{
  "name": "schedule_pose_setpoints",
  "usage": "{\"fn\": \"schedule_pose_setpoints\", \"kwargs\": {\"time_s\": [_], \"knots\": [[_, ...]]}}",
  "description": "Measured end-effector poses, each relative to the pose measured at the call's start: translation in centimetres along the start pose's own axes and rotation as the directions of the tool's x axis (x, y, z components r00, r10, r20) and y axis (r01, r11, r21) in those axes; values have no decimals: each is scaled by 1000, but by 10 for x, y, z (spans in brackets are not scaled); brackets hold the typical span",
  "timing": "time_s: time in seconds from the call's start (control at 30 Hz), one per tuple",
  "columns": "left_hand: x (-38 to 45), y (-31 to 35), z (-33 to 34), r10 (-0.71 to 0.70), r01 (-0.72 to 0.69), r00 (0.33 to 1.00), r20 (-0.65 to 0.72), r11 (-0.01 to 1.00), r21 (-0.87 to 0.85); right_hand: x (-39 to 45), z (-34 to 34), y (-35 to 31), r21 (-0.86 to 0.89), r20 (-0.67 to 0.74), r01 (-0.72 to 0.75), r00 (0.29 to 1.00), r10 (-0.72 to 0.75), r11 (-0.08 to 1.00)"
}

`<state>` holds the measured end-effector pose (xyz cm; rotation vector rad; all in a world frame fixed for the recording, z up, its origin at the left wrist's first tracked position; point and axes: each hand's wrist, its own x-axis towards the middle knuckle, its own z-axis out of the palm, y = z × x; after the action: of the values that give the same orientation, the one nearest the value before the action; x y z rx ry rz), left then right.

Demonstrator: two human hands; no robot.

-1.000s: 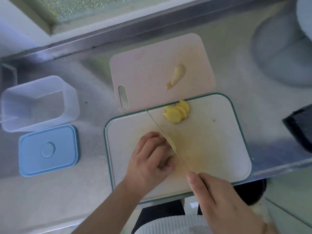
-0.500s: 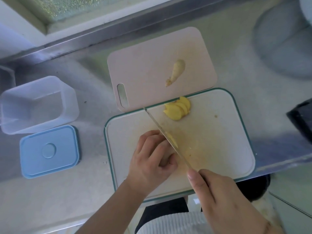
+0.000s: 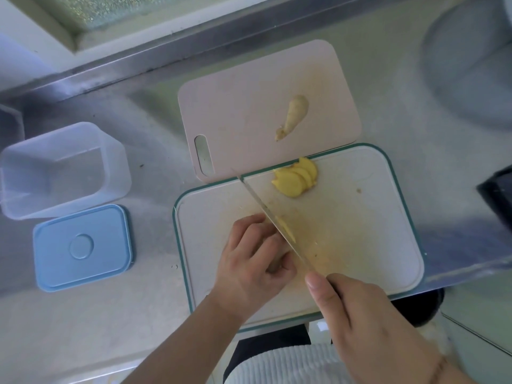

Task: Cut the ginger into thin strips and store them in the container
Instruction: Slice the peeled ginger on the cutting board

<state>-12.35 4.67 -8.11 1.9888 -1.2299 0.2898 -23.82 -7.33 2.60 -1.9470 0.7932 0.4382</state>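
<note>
Hardly shifted since a second earlier: left hand point(image 3: 256, 257) curled over ginger piece point(image 3: 285, 230), right hand point(image 3: 368, 324) wrapped round knife point(image 3: 273, 218) handle. Slicing step, apparently. Fanned slices point(image 3: 296, 177) on green-rimmed cutting board point(image 3: 388, 245); container point(image 3: 62, 169) open on worktop point(image 3: 110, 314). Next: fingertips clear, strips cut.

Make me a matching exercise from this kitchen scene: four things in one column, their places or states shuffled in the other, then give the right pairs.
Things:
1. blue lid
2. ginger slices
3. unpeeled ginger piece
4. clear container

Places or states:
A. on the pink cutting board
B. standing open and empty on the counter
C. fanned out at the far edge of the green-rimmed cutting board
D. lying flat on the counter, nearer the person than the container

Pairs: 1-D, 2-C, 3-A, 4-B
</note>
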Motion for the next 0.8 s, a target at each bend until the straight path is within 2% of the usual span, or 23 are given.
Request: {"fn": "schedule_pose_setpoints", "kwargs": {"time_s": [0.27, 0.47, 0.8], "knots": [[-3, -3, 2, -5, 4, 1000, 26, 1000, 8, 2, 2, 0, 9, 24, -24, 999, 24, 1000], [-4, -3, 4, -17, 17, 1000, -9, 1000, 7, 21, 3, -5, -11, 83, 23, 996, -22, 1000], [-8, -5, 7, -63, 63, 998, -13, 998, 10, 6, 4, 11, 39, 1, 0, 1000, 0, 999]]}}
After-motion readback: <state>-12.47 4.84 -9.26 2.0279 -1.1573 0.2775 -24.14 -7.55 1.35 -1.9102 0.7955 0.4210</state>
